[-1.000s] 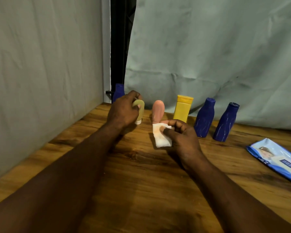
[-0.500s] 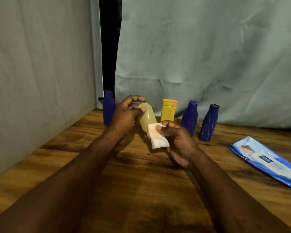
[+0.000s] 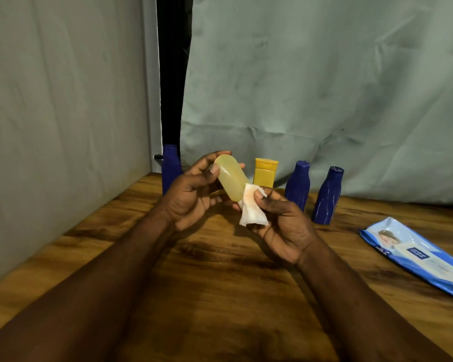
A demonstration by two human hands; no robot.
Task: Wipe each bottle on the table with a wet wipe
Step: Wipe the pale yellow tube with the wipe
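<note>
My left hand (image 3: pixel 191 194) grips a pale yellow translucent bottle (image 3: pixel 230 177), tilted above the wooden table (image 3: pixel 220 270). Against the bottle's lower end my right hand (image 3: pixel 283 220) pinches a white wet wipe (image 3: pixel 251 207) with an orange stain. At the back stand a yellow bottle (image 3: pixel 265 173), two dark blue bottles (image 3: pixel 298 188) (image 3: pixel 327 195) to its right, and a third blue bottle (image 3: pixel 171 167) at the far left. The pink bottle seen earlier is hidden.
A blue pack of wet wipes (image 3: pixel 416 254) lies flat on the table at the right. A grey wall (image 3: pixel 63 113) closes the left side and a pale cloth backdrop (image 3: pixel 324 87) hangs behind the bottles.
My left hand lifted the pale yellow bottle off the table and tilted it toward me. My right hand brought the wipe from the pink bottle to the yellow one.
</note>
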